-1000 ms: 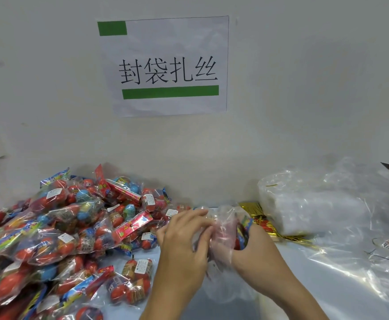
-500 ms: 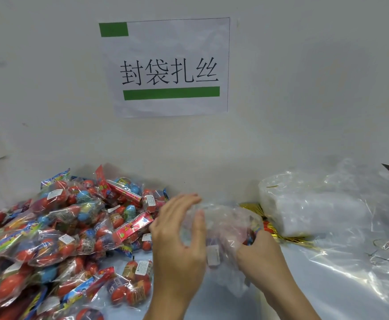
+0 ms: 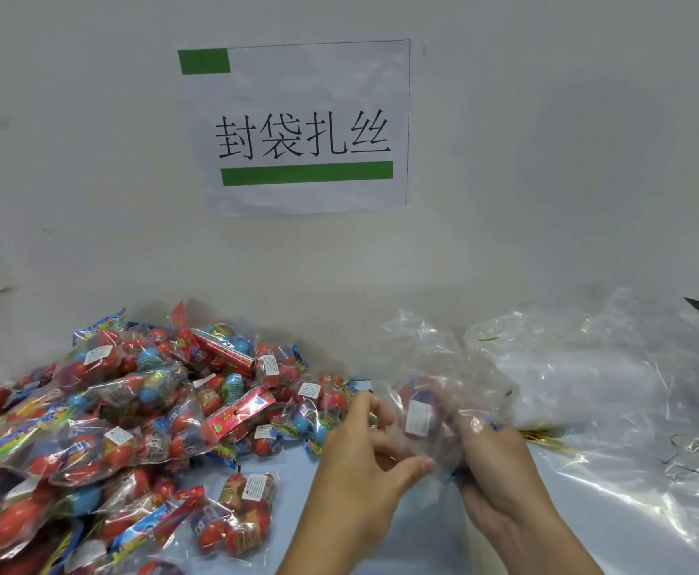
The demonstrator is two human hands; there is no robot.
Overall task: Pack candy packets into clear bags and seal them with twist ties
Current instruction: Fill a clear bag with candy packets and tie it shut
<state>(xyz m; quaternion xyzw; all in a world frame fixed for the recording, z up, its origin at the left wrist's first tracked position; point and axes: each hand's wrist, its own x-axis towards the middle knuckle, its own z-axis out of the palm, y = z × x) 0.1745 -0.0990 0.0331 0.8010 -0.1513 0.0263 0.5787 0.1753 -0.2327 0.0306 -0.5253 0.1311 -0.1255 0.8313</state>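
1. Nearest me, my left hand [image 3: 364, 462] has its fingers curled and its thumb pinching the lower edge of the clear bag [image 3: 435, 392]. My right hand [image 3: 501, 462] grips the bag's other side, fingers wrapped into the film. If either pinch slackens, I judge the bag could sag and spill.
2. Between my hands, a candy packet [image 3: 418, 417] sits inside the bag, white label showing. The film is blurred, so I cannot tell where the mouth is; gathering the wrong end would leave it unsealed.
3. Just right of my right hand lie the gold twist ties [image 3: 547, 435]. Reaching for one means freeing a hand, and the neck may spring apart.
4. Left of my left hand, the heap of candy packets [image 3: 132, 417] crowds in; an elbow could knock some off.
5. Beyond my right hand, the spare bags [image 3: 588, 367] are slippery and may drag the ties along.
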